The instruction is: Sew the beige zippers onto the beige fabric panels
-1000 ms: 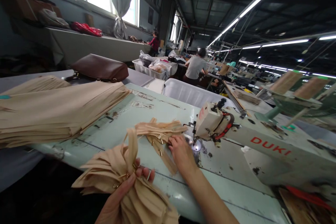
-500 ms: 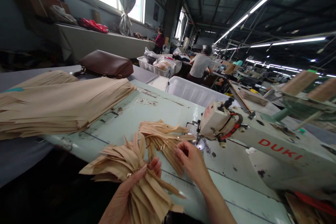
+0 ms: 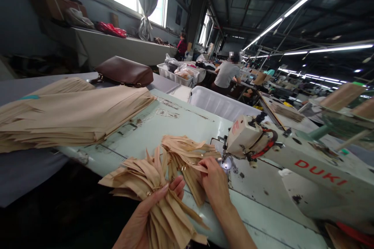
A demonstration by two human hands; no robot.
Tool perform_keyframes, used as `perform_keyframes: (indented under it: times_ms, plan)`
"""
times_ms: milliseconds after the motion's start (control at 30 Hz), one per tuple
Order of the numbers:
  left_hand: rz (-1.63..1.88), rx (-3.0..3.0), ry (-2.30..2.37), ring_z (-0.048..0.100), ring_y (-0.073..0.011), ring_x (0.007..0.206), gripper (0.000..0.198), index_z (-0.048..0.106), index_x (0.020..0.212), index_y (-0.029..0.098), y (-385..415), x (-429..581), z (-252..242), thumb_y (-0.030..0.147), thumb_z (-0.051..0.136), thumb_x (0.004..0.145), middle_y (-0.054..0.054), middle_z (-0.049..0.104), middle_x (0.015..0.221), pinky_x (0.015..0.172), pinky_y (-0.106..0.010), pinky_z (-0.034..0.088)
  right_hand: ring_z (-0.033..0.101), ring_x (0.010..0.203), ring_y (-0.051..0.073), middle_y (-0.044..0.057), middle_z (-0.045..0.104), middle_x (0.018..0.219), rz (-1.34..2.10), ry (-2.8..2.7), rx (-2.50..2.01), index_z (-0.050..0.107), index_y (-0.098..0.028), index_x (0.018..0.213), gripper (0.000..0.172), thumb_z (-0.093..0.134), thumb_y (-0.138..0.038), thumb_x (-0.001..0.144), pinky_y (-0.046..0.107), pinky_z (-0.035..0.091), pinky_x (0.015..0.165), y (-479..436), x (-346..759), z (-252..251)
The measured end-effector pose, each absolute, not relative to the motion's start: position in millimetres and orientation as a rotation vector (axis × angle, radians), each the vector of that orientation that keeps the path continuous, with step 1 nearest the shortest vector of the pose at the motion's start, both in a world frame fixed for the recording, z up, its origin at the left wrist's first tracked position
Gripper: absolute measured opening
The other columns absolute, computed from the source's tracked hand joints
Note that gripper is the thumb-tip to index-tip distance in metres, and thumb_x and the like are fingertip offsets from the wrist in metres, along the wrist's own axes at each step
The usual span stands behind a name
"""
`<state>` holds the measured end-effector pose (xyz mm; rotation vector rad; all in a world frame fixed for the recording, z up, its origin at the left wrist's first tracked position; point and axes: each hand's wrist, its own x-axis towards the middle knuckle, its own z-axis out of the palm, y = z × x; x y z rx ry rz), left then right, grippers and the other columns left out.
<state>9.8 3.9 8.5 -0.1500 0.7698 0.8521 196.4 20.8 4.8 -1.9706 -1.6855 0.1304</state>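
My left hand [image 3: 157, 202] is closed around a bundle of tan fabric strips [image 3: 140, 173] with small gold metal rings among them. The strips fan out on both sides of the grip. My right hand [image 3: 214, 181] pinches the end of one tan strip [image 3: 198, 166] from a second pile of strips [image 3: 184, 146] lying on the pale green sewing table [image 3: 193, 124]. Small metal pieces glint in that pile too. Just beyond my right fingers stands the head of a sewing machine [image 3: 244, 136], its needle area lit.
A large stack of tan fabric panels [image 3: 73, 116] lies at the left, with a brown leather bag [image 3: 122, 71] behind it. A white plastic bin [image 3: 222, 103] stands past the table's far edge. Thread cones [image 3: 341, 97] are at the right. Two other people are farther back.
My right fingers have moved slightly up and now pinch a strip end, lifting it a little from the pile. My left hand keeps its bundle. The whole view has shifted slightly.
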Motion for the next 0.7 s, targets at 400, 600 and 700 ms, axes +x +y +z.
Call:
perform_keyframes:
  times_ms: [400, 600, 700]
  plan:
    - [0.829, -0.101, 0.768, 0.067, -0.0291, 0.112, 0.039, 0.062, 0.127, 0.004, 4, 10, 3, 0.008, 0.063, 0.088, -0.020, 0.069, 0.122, 0.091, -0.034, 0.058, 0.062, 0.089, 0.020, 0.003, 0.062, 0.094, -0.152, -1.905, -2.052, 0.066, -0.022, 0.090, 0.033, 0.048, 0.005, 0.079, 0.028, 0.044, 0.078, 14, 195, -5]
    - [0.799, -0.031, 0.755, 0.063, -0.0301, 0.119, 0.034, 0.064, 0.123, 0.002, 5, 8, 9, 0.015, 0.062, 0.091, -0.020, 0.068, 0.122, 0.099, -0.037, 0.054, 0.060, 0.085, 0.022, 0.004, 0.060, 0.091, -0.268, -1.920, -1.883, 0.064, -0.020, 0.095, 0.034, 0.046, 0.004, 0.079, 0.031, 0.045, 0.076, 4, 188, 7]
    - [0.790, -0.005, 0.704, 0.065, -0.0333, 0.115, 0.031, 0.066, 0.119, 0.003, 2, 8, 13, 0.016, 0.063, 0.090, -0.019, 0.072, 0.115, 0.097, -0.041, 0.055, 0.061, 0.074, 0.022, 0.004, 0.060, 0.086, -0.257, -1.995, -1.769, 0.061, -0.021, 0.095, 0.031, 0.044, 0.001, 0.080, 0.030, 0.045, 0.065, -8, 170, 4]
